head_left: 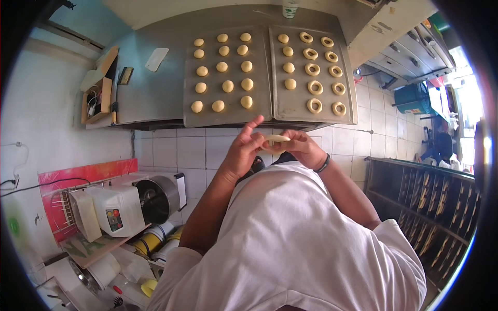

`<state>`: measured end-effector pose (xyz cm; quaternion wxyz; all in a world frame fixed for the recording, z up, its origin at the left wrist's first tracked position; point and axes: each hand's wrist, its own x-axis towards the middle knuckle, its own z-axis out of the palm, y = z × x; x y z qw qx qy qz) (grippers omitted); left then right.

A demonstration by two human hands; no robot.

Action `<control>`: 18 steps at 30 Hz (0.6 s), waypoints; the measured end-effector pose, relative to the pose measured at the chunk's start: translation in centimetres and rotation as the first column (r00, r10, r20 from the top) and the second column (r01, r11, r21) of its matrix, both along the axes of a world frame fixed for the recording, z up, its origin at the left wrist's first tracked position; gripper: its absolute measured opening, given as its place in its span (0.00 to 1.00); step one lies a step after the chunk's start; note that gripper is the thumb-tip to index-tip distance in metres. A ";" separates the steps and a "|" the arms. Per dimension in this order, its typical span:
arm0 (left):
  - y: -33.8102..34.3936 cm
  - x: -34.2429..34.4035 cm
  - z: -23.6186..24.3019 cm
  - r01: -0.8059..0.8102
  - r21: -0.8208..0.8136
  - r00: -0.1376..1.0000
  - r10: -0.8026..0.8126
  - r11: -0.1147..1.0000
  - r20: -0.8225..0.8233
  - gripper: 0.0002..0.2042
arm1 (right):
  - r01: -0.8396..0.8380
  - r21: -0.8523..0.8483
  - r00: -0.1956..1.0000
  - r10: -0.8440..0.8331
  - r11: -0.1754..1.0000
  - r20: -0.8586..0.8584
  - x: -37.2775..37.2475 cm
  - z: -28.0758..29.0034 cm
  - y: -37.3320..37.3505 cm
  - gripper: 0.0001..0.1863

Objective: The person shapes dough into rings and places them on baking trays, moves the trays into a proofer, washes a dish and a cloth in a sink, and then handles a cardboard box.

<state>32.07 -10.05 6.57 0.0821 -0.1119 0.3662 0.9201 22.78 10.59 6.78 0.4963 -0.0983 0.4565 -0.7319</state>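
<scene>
Between my two hands is a pale dough ring, held in front of my body just off the table's near edge. My left hand pinches one side of it, its index finger stretched out. The other side sits in the fingers of my right hand. Beyond them, the left baking tray carries rows of round dough balls. On the right baking tray several dough balls form the left column, with shaped dough rings in two columns beside them.
A white plastic scraper lies on the metal table, near an open cardboard box. A dough mixer stands at lower left. At right is a dark rack with loaded trays. A cup stands at the table's far edge.
</scene>
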 end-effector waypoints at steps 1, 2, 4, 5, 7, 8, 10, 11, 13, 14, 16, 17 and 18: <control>-0.1 0.1 -0.2 0.007 0.006 1.000 -0.007 1.000 0.001 0.28 | 0.007 0.006 1.000 -0.007 1.000 0.001 0.1 0.1 -0.1 0.06; -0.2 0.2 -0.3 0.122 -0.085 0.993 -0.121 0.989 0.015 0.29 | 0.071 -0.082 0.995 -0.065 0.994 0.075 -0.1 0.1 -0.2 0.06; -0.1 -0.1 0.0 0.241 -0.170 0.970 -0.238 0.955 0.039 0.31 | 0.110 -0.155 0.989 -0.092 0.982 0.117 -0.6 0.2 -0.1 0.07; 0.0 -0.4 0.6 0.139 -0.087 0.990 -0.137 0.986 0.036 0.34 | 0.116 -0.151 0.988 -0.099 0.982 0.119 -0.2 0.4 0.1 0.07; 0.1 -1.1 1.5 -0.074 0.079 0.996 0.070 0.994 0.055 0.40 | -0.050 0.163 0.993 0.066 0.985 -0.098 0.6 1.1 0.2 0.08; 0.1 -1.3 1.1 -0.069 0.083 0.996 0.065 0.994 0.054 0.40 | -0.119 0.219 0.978 0.153 0.968 -0.144 0.5 0.8 0.1 0.10; 0.0 -1.4 -0.5 0.119 0.167 0.993 -0.119 0.979 -0.006 0.43 | -0.017 0.133 0.998 0.024 0.991 -0.054 -0.5 0.0 0.8 0.11; 0.1 -1.7 -1.4 0.118 0.173 0.993 -0.118 0.978 -0.006 0.43 | 0.091 0.052 0.994 -0.094 0.995 0.047 -0.9 -0.2 1.1 0.12; 0.5 -2.8 -1.9 0.217 0.127 0.975 -0.220 0.968 0.016 0.44 | 0.103 0.069 0.990 -0.109 0.992 0.092 -0.6 -0.5 1.7 0.12; 0.6 -3.5 -1.5 0.226 0.132 0.973 -0.230 0.965 0.019 0.44 | -0.109 0.234 0.994 0.110 0.966 0.008 -0.5 -0.8 2.0 0.12; 1.2 -4.4 -0.5 0.210 0.106 0.971 -0.221 0.972 0.096 0.43 | -0.289 0.496 0.898 0.412 0.819 -0.158 -1.5 -1.2 2.9 0.12; 1.6 -4.7 -1.6 0.208 0.110 0.971 -0.219 0.972 0.100 0.43 | -0.237 0.524 0.928 0.351 0.818 -0.127 -2.4 -2.3 3.1 0.13; 2.1 -4.9 -3.5 0.149 0.021 0.973 -0.151 0.989 0.172 0.43 | -0.074 0.454 0.981 0.147 0.888 -0.127 -3.3 -3.1 3.9 0.12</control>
